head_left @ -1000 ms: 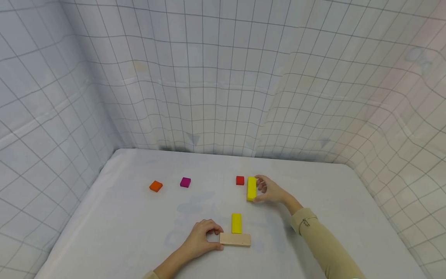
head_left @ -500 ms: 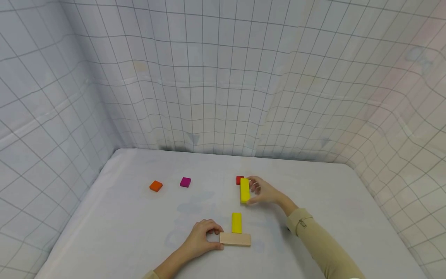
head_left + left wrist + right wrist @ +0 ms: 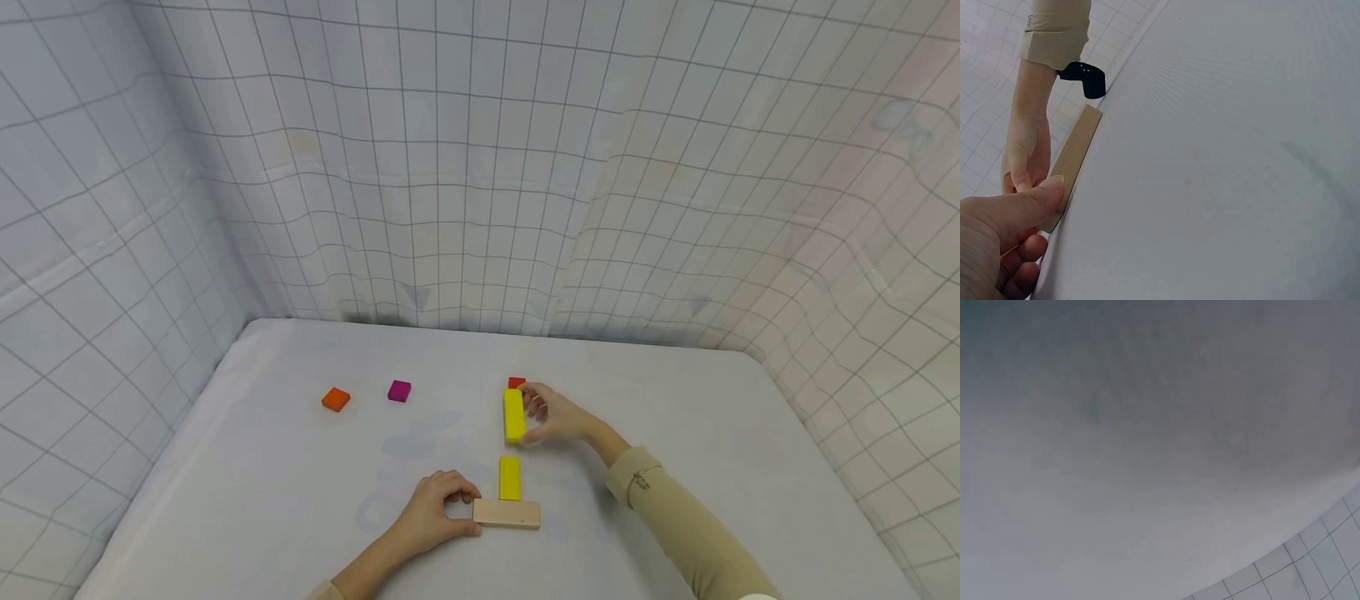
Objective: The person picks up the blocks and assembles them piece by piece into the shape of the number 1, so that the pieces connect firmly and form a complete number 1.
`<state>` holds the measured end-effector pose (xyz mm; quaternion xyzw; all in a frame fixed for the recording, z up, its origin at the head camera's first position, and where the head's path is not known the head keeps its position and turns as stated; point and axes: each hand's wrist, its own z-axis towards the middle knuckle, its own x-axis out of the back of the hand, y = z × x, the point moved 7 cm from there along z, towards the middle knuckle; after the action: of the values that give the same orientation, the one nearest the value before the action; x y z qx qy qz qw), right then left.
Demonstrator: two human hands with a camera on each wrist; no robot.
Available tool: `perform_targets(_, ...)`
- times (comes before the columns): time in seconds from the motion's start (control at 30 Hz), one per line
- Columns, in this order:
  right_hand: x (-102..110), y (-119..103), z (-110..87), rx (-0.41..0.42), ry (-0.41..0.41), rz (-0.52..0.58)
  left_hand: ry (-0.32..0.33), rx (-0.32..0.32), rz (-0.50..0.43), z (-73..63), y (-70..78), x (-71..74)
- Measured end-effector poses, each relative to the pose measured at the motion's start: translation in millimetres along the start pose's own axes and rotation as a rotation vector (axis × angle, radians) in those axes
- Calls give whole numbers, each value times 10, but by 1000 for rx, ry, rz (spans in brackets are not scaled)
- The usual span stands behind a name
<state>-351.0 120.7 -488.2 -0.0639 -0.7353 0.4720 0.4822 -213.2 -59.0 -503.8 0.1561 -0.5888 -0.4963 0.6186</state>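
My left hand [image 3: 437,515] grips the left end of a plain wooden block [image 3: 506,513], thumb on the near side and fingers on the far side. In the left wrist view the thumb presses on the wooden block [image 3: 1076,153]. Against the block's far side lies a flat yellow block [image 3: 509,478], pointing away from me. My right hand [image 3: 558,415] holds a second yellow block [image 3: 513,416] by its two ends, just beyond the flat one and roughly in line with it. The right wrist view shows neither hand nor block.
A red block [image 3: 517,382] sits right behind the held yellow block, partly hidden by it. Farther left on the white-covered table [image 3: 285,500] lie a purple block [image 3: 399,391] and an orange block [image 3: 336,400]. Grid-patterned curtains [image 3: 465,208] enclose the table.
My right hand has carried its yellow block left and slightly toward me, from beside the red block to in front of it. The left hand and wooden block stay in place.
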Motion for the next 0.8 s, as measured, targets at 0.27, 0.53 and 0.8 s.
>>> perform_targets(0.27,-46,-1,20,4,-9,-8,-2,3,3,9,-10,0)
perform_targets(0.53,-64,-7,35,32,-14,-9,10,1,10,12,-12,8)
perform_targets(0.8,-93,21,50,15,-30,0,4,1,11,11,-19,4)
